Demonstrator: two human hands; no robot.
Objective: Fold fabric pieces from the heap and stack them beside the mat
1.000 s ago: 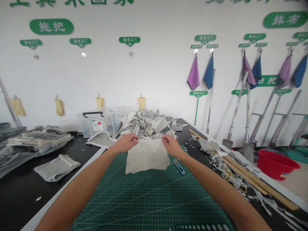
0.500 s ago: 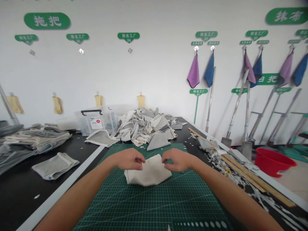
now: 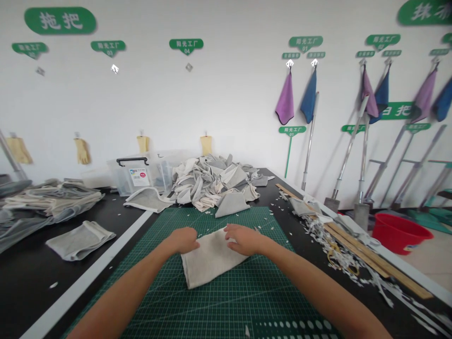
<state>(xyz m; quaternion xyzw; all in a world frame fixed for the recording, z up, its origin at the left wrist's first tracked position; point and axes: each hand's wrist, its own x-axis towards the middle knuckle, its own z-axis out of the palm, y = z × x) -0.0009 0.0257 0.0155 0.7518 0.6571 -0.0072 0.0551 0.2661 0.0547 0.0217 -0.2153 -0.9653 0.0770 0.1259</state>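
Observation:
A light grey-beige folded cloth (image 3: pixel 212 263) lies slantwise on the green gridded cutting mat (image 3: pixel 212 313). At its upper left corner is my left hand (image 3: pixel 184 240), fingers curled together on the cloth's edge. My right hand (image 3: pixel 243 239) rests over the cloth's upper right part, its fingers bent but apart, touching the fabric and not gripping it. Behind the mat rises a heap of grey and beige cloth pieces (image 3: pixel 212 181).
A clear plastic box (image 3: pixel 122 181) stands at the back left. Stacked cloths (image 3: pixel 52 202) and a single folded cloth (image 3: pixel 79 240) lie on the left. Wooden strips (image 3: pixel 356 249) and white scraps line the right side, near a red basin (image 3: pixel 399 233).
The cloth has turned and flattened, its lower left corner now closer to me. My left hand has closed at its edge; my right hand has moved left onto it.

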